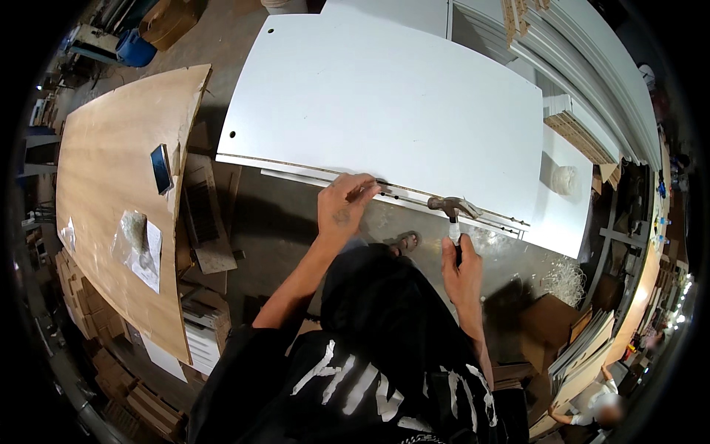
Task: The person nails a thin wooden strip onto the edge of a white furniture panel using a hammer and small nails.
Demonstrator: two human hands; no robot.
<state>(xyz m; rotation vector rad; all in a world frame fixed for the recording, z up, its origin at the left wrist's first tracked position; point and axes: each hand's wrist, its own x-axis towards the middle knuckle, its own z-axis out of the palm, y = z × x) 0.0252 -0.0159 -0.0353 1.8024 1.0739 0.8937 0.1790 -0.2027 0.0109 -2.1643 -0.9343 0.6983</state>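
A large white panel lies flat before me, its near edge showing bare brown board. At that edge my left hand is closed in a pinch, with the fingertips against it. A small dark thing shows by the fingertips, too small to name. Further right, my right hand is wrapped round the grip of a claw hammer, its head close to the panel's near edge. Several small dark pegs or holes run along the edge between my hands and beyond the hammer. A second white board sticks out beneath the panel.
Left stands a tan wooden board bearing a phone-like dark slab and a plastic bag. A white roll sits at right, near stacked white panels. Cardboard lies lower right; another person is beyond it.
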